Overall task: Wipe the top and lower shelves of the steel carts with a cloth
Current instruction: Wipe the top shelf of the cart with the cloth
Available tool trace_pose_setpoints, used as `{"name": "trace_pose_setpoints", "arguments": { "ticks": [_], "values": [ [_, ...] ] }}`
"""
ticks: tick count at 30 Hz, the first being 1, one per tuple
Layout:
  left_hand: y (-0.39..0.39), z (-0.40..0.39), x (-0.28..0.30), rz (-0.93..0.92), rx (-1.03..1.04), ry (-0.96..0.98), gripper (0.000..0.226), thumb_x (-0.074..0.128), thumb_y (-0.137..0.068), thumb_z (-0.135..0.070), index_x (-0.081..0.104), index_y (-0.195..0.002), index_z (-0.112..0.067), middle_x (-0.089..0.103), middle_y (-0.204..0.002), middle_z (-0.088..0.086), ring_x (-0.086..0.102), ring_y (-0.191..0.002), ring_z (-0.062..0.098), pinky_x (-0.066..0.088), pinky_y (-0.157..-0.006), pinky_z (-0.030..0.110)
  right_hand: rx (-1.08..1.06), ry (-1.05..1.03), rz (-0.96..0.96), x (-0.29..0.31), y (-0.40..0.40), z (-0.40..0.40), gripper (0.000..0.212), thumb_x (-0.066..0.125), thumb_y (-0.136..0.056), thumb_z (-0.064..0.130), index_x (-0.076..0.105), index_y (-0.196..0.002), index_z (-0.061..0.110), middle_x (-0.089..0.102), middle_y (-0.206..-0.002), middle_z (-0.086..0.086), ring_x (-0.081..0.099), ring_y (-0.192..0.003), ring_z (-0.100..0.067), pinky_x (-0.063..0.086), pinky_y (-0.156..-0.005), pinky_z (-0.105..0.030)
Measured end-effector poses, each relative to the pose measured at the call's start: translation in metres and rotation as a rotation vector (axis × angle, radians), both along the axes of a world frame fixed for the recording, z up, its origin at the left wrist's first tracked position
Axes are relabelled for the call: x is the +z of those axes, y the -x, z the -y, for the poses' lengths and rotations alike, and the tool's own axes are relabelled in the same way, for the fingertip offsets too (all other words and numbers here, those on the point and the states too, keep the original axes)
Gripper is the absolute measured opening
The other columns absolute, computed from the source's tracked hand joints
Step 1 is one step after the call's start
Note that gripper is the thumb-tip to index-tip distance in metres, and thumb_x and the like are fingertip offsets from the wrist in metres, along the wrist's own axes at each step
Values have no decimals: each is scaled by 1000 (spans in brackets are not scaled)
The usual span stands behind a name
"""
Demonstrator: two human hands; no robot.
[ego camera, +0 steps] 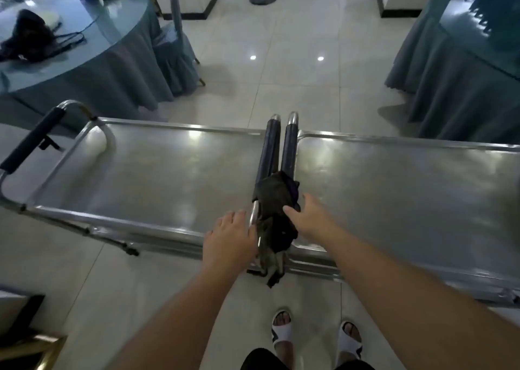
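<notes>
Cloth [277, 200] hangs over the 2 cart handles [277, 147], handy btwn both tops. My right hand [305, 217] pinches it; left hand [229, 237], fingers relaxed, holds nothing.

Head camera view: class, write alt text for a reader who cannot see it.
A person's left hand and right hand reach a dark cloth draped over the adjoining handles of two steel carts standing end to end on a tiled floor.
</notes>
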State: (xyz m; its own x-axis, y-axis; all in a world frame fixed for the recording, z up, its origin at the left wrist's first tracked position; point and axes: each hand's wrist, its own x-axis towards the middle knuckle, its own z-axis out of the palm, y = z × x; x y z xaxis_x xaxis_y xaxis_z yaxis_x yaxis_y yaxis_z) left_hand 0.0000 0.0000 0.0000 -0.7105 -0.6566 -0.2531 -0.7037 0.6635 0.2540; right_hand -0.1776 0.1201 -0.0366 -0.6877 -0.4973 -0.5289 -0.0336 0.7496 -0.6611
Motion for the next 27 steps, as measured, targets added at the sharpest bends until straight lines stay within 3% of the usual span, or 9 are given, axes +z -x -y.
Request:
{"name": "trace_pose_setpoints", "arguments": {
  "ticks": [2,6,11,15,22,27],
  "values": [
    [-6,6,-1,7,7,-26,57,39,-107,-50,43,-156,-22,48,-157,3,45,-144,25,41,-114,46,-43,43,-5,-4,2,15,72,67,-94,56,40,-151,20,58,-144,-11,57,-126,-34,44,-94,-34],
    [-17,11,-8,16,9,-44,58,38,-107,-49,41,-158,-23,46,-159,3,43,-146,24,37,-116,45,-181,113,71,-7,7,40,83,76,-90,51,37,-153,13,56,-146,-12,56,-130,-35,46,-111,-47],
    [-23,12,-16,17,-36,-48,57,38,-106,-52,42,-156,-25,49,-157,1,44,-143,23,38,-115,45,-296,115,216,-17,17,45,79,82,-87,45,42,-146,10,57,-140,-12,59,-124,-36,49,-108,-52],
    [-21,10,-18,8,-78,-54,55,37,-107,-50,42,-156,-25,51,-154,0,46,-142,23,40,-113,45,-338,155,335,-17,26,42,55,84,-89,33,60,-129,4,69,-120,-14,69,-102,-32,58,-90,-44],
    [-5,10,-10,-7,-143,-37,47,39,-108,-47,48,-149,-25,58,-144,1,54,-131,23,45,-106,42,-329,113,314,-14,28,32,41,81,-91,31,68,-117,3,72,-108,-17,70,-98,-38,59,-96,-52],
    [14,11,-2,-19,-186,-28,49,38,-108,-47,48,-150,-25,59,-144,1,55,-132,22,46,-108,42,-364,169,325,-12,29,11,22,74,-95,26,68,-110,11,75,-103,-15,73,-92,-35,62,-88,-52]
  ]
}}
